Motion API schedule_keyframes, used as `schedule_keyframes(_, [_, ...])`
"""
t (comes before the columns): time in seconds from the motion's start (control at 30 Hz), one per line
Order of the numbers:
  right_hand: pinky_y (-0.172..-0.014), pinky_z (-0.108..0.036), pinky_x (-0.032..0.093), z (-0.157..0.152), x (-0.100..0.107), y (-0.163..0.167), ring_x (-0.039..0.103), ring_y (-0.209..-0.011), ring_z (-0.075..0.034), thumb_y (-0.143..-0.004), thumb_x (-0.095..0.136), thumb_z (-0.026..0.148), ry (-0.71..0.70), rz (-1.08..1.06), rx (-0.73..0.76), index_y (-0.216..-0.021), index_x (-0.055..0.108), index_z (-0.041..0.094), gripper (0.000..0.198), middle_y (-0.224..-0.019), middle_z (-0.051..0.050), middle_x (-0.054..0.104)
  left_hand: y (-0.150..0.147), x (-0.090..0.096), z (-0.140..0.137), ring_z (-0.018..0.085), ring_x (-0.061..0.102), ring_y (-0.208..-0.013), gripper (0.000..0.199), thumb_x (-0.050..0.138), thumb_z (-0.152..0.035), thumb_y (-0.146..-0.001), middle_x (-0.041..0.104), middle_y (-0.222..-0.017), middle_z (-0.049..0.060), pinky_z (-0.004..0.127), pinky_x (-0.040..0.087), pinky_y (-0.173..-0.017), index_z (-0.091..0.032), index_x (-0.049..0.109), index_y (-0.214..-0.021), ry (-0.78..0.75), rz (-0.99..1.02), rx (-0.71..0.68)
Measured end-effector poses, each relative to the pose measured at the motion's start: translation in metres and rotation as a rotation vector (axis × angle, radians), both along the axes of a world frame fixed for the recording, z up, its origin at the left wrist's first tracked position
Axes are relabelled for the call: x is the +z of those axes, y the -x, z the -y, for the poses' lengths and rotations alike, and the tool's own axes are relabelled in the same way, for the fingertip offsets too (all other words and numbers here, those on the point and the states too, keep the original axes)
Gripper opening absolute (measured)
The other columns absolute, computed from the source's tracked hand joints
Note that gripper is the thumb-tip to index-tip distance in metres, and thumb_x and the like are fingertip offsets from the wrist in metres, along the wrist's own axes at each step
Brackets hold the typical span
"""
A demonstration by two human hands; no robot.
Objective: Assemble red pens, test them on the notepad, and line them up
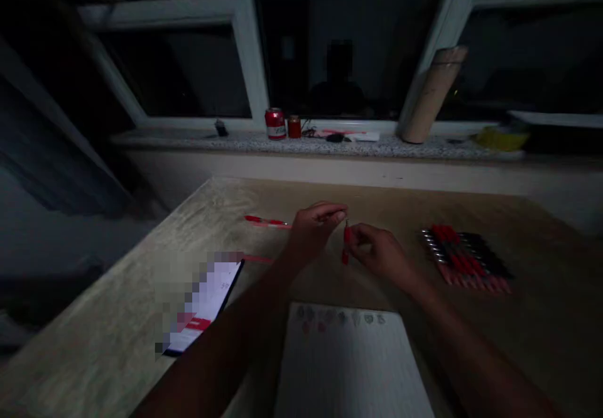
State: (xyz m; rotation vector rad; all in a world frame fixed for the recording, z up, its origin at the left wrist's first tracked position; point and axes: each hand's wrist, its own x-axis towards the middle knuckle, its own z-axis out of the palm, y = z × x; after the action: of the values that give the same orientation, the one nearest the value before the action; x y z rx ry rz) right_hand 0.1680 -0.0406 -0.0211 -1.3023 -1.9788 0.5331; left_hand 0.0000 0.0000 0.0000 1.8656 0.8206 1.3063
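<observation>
A red pen [346,256] stands nearly upright above the table, its thin metallic end pointing up. My right hand [375,246] grips its barrel from the right with closed fingers. Thumb and forefinger of my left hand [316,223] pinch at the metallic top end; the dim light hides whether a separate small part is between them. Just below lies a sheet of white paper [348,368] with rows of small dark and red scribbles along its top. To the left of my left hand, red pen parts [266,221] lie on the table.
Several red and black pens [464,258] lie in a row at the right. A lit phone or tablet [210,302] lies at the left. On the windowsill stand a red can [276,123], an orange-red jar [294,127] and a tall tan cylinder [433,96].
</observation>
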Motion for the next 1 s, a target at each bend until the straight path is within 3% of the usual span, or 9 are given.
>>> schedule_keyframes(1.0, [-0.066,-0.026,0.045,-0.002,-0.001,-0.002,0.061,-0.067,-0.016,-0.078,0.051,0.023,-0.011,-0.017,-0.002,-0.081,0.06,0.018,0.01,-0.074,-0.003,0.066,-0.004,-0.011,-0.001,0.013,0.06,-0.077,0.021,0.055,-0.031,-0.082,0.066,-0.084,0.005,0.023,0.045,-0.069,-0.015,0.068,-0.086,-0.049,-0.198,-0.031])
